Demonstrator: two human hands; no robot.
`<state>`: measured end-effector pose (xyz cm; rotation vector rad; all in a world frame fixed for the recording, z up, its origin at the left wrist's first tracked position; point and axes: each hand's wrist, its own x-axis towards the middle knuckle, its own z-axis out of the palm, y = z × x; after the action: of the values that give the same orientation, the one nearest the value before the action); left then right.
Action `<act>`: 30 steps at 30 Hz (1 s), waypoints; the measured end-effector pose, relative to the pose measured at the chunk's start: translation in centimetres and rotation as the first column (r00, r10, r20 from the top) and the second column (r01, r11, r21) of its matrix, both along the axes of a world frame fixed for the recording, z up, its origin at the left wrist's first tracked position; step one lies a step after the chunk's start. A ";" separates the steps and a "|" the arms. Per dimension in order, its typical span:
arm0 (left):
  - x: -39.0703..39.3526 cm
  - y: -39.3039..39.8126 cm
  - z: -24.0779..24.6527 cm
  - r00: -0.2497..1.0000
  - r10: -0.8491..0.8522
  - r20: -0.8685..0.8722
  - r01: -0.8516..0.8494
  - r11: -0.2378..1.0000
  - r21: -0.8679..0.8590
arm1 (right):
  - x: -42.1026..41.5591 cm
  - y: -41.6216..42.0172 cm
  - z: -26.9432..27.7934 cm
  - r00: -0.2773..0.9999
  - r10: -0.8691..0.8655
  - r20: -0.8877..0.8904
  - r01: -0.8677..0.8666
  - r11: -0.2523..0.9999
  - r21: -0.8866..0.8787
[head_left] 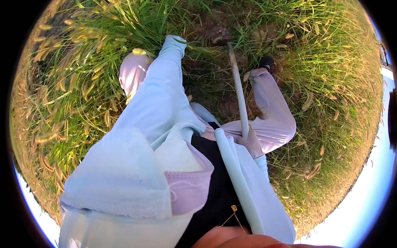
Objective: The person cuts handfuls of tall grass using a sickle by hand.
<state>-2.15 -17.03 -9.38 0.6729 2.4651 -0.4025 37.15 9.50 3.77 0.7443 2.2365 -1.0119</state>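
My right hand (252,145), low beside my bent right leg, is closed round the near end of a long pale tool handle (239,90). The handle runs forward to the ground, where a dark tool head (222,42) lies partly hidden in soil and grass. My left arm reaches forward in a loose light-blue sleeve (167,68). Its far end is among tall green grass (149,34), with a grass blade lying across it. No fingers show there, so what my left hand does cannot be told.
My knees in pale pinkish trousers (274,124) are bent on both sides, with a dark shoe (266,63) at the right. Bare soil (214,29) shows among the grass ahead. Seed-headed grass (49,136) surrounds me. The loose jacket (124,176) hangs over much of the near view.
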 end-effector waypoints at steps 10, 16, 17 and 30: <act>0.1 0.5 -2.0 0.999 0.045 0.001 -0.045 0.999 -0.006 | -5.8 -2.6 0.4 0.998 -0.068 0.012 0.067 0.997 0.044; -0.1 -0.4 -4.4 0.954 0.292 -0.062 -0.280 0.949 0.147 | -7.5 -3.5 -1.8 0.999 -0.038 0.034 0.040 0.998 -0.053; -0.1 -0.5 -4.0 0.969 0.247 0.002 -0.247 0.968 0.052 | -7.7 -3.7 -2.2 0.997 -0.033 0.065 0.036 0.998 -0.057; 0.9 -0.1 1.6 0.989 0.103 0.106 -0.086 0.985 -0.152 | -7.9 -2.8 -4.5 0.987 0.121 0.108 -0.135 0.982 0.135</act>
<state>-1.24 -17.08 -7.77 0.5010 2.3232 -0.4903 29.26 6.65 -0.78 0.6848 2.2550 -0.7439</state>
